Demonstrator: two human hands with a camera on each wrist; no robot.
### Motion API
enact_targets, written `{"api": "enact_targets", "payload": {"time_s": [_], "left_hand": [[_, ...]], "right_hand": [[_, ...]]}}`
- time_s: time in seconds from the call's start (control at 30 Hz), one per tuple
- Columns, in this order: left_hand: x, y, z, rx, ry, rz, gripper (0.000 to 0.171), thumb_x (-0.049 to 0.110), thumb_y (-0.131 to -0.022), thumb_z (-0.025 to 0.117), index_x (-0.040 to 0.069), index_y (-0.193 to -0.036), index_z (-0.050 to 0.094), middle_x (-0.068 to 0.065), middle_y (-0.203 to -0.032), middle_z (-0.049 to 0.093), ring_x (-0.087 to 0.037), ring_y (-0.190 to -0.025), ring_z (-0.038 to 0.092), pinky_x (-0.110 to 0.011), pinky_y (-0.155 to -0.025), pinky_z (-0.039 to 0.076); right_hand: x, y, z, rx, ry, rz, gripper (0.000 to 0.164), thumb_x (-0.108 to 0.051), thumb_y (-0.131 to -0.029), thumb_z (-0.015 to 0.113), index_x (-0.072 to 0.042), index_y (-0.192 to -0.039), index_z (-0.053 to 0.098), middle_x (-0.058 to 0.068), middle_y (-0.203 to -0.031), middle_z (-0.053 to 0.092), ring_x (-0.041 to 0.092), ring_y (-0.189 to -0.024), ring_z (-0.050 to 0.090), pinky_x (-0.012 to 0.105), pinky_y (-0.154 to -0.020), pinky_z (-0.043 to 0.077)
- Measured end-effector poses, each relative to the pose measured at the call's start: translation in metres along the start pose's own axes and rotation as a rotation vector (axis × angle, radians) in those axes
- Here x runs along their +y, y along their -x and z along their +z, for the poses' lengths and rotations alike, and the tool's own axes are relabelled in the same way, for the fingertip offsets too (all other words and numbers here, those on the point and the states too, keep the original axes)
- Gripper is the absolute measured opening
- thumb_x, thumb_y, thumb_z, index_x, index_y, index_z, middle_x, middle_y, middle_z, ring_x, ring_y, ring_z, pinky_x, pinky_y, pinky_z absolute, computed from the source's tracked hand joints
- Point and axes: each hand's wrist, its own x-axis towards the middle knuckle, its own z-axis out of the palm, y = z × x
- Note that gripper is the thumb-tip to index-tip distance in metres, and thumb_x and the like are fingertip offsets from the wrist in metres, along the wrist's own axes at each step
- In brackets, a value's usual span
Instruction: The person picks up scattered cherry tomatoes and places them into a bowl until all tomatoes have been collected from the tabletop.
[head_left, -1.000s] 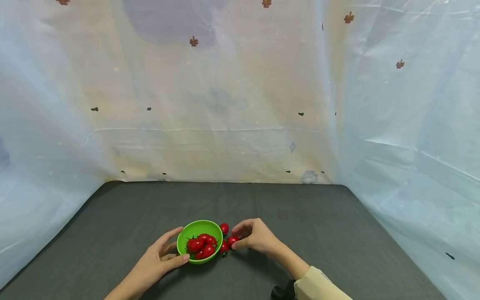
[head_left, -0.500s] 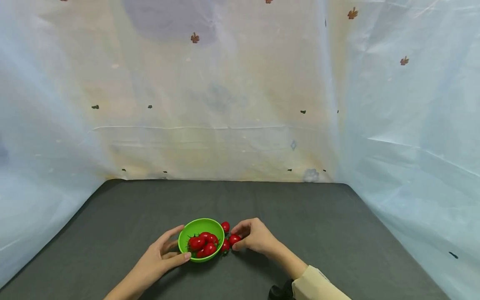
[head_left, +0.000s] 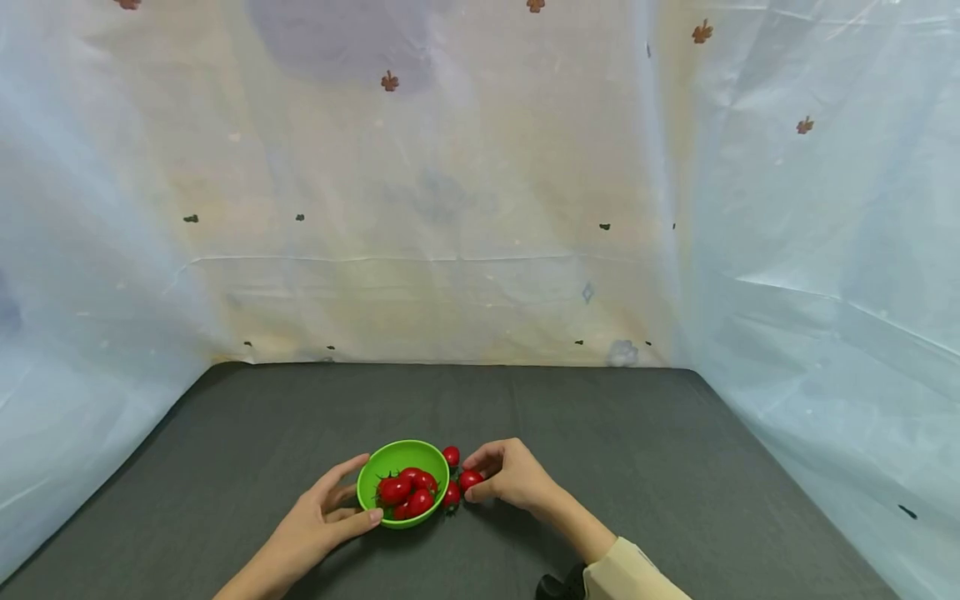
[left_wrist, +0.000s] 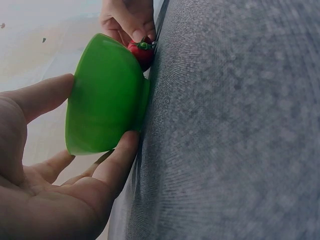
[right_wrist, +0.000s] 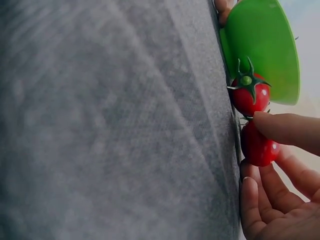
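A green bowl (head_left: 396, 453) stands on the dark cloth with several red cherry tomatoes (head_left: 394, 490) inside, some showing green stems. My left hand (head_left: 315, 512) holds it from the left, thumb at the near rim and fingers along its side. In the left wrist view, fingertips touch the outer wall of the bowl (left_wrist: 105, 95). Right of the bowl, my right hand (head_left: 517, 479) pinches a loose cherry tomato (head_left: 470, 479) between thumb and fingers, low at the cloth. Between that one and the bowl lies a second cherry tomato (right_wrist: 250, 97), stem toward the camera. A third cherry tomato (head_left: 451, 455) lies behind them.
The dark grey cloth (head_left: 637, 450) covers a wide table. Pale plastic sheeting (head_left: 450, 167) with leaf prints hangs at the back and both sides. A black object (head_left: 558, 586) shows beside the right sleeve (head_left: 630, 571) at the near edge.
The hands, bowl and tomatoes keep nearly the same places. The whole head view shifts slightly, and both hands stay on what they hold.
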Motion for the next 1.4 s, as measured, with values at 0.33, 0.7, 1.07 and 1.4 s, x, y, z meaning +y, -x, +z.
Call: {"api": "enact_targets", "payload": {"time_s": [0.33, 0.7, 1.07, 1.4], "left_hand": [[0.001, 0.000, 0.001, 0.014, 0.003, -0.015, 0.081, 0.027, -0.090, 0.076, 0.012, -0.154, 0.028, -0.032, -0.142, 0.042, -0.029, -0.104, 0.065, -0.044, -0.085, 0.053], [0.001, 0.002, 0.000, 0.023, -0.001, -0.024, 0.082, 0.027, -0.089, 0.076, 0.012, -0.154, 0.028, -0.031, -0.141, 0.043, -0.029, -0.103, 0.065, -0.044, -0.085, 0.053], [0.001, 0.001, 0.003, 0.010, 0.016, -0.015, 0.082, 0.027, -0.089, 0.076, 0.011, -0.154, 0.028, -0.032, -0.142, 0.042, -0.032, -0.106, 0.064, -0.045, -0.085, 0.053], [0.000, 0.001, 0.008, 0.041, -0.002, 0.000, 0.080, 0.028, -0.087, 0.078, 0.015, -0.152, 0.033, -0.027, -0.140, 0.047, -0.028, -0.103, 0.065, -0.043, -0.085, 0.053]], "right_hand": [[0.002, -0.001, 0.000, 0.014, -0.009, 0.015, 0.030, 0.008, -0.074, 0.079, 0.004, -0.103, 0.071, 0.014, -0.088, 0.069, 0.021, -0.076, 0.063, 0.033, -0.061, 0.051], [-0.003, 0.002, -0.002, 0.041, -0.031, 0.034, 0.031, 0.002, -0.075, 0.083, 0.002, -0.104, 0.072, 0.011, -0.089, 0.070, 0.019, -0.077, 0.064, 0.031, -0.063, 0.050], [-0.035, 0.027, 0.003, 0.286, -0.074, -0.063, 0.028, -0.008, -0.081, 0.082, -0.003, -0.106, 0.072, 0.008, -0.096, 0.071, 0.025, -0.088, 0.066, 0.032, -0.074, 0.054], [-0.049, 0.051, 0.030, 0.330, -0.206, -0.113, 0.030, -0.009, -0.082, 0.081, 0.000, -0.109, 0.071, 0.010, -0.100, 0.071, 0.029, -0.091, 0.066, 0.028, -0.075, 0.054]]}}
